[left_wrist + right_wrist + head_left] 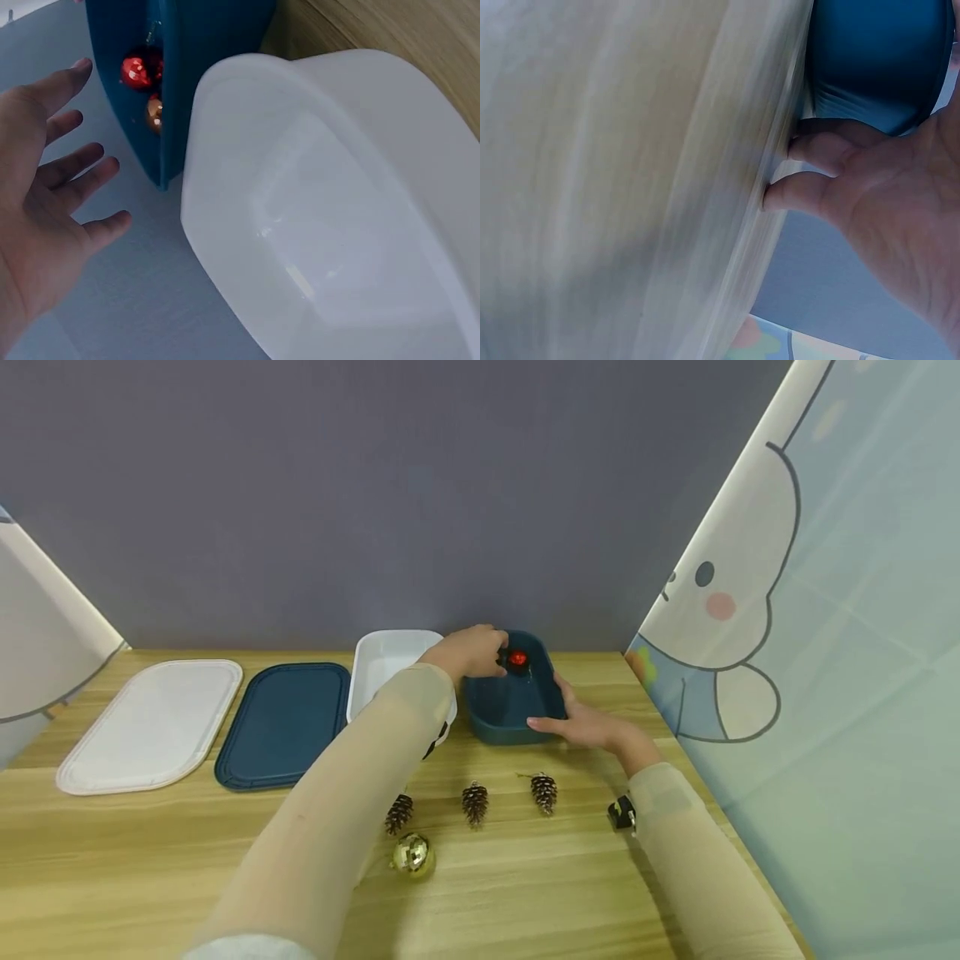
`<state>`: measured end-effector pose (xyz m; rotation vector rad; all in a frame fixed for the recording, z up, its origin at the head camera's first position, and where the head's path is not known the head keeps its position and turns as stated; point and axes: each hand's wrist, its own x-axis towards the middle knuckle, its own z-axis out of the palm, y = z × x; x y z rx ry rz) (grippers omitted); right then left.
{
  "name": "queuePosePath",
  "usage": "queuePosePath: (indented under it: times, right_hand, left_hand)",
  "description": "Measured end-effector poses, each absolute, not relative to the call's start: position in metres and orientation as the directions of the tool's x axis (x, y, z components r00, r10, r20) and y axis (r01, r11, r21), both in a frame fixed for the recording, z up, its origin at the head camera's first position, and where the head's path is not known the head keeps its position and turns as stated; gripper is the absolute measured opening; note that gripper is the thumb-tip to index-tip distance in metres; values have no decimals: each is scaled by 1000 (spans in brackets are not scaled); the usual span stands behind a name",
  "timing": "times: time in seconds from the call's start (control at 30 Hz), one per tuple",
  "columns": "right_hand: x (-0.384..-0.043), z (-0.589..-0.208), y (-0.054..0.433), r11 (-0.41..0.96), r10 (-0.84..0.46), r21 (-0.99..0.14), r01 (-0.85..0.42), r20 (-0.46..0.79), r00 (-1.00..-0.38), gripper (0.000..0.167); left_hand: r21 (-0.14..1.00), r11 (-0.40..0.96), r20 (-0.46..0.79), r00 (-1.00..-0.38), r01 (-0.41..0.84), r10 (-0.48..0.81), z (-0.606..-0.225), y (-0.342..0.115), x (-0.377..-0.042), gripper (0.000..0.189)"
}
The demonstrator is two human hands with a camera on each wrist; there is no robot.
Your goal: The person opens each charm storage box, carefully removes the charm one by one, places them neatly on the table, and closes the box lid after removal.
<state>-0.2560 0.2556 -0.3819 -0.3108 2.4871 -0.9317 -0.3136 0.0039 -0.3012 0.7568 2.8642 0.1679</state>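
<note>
My left hand (476, 652) reaches over the far left rim of a dark blue bin (501, 710). In the left wrist view its fingers (82, 184) are spread and hold nothing. Inside the bin lie shiny red ball ornaments (137, 71) and a copper-coloured ball (154, 114), partly hidden by the bin wall. My right hand (588, 722) holds the bin's near right corner, thumb at the front rim and fingers along the right wall. The right wrist view shows these fingers (802, 193) low against the outside, close over the wooden table.
Left of the blue bin stands a white bin (363, 672), partly behind my left arm. Farther left lie a dark blue lid (288, 722) and a white lid (153, 722). Nearer me are pinecones (475, 803) and a gold ball (412, 855). A grey wall (337, 510) closes the back.
</note>
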Motion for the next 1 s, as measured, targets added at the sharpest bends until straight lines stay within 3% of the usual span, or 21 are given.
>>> queuePosePath:
  times: [0.6, 0.8, 1.0]
  right_hand:
    - [-253, -383, 252, 756, -364, -652, -53, -352, -862, 121]
    - [-253, -384, 248, 761, -371, -646, -62, -354, -859, 121]
    - [-253, -382, 248, 757, -365, -652, -50, -358, -860, 121]
  left_hand:
    - [174, 888, -208, -865, 426, 456, -323, 4, -328, 75]
    - [144, 909, -267, -869, 390, 416, -331, 3, -326, 82]
    - [107, 916, -249, -881, 388, 402, -338, 4, -325, 80]
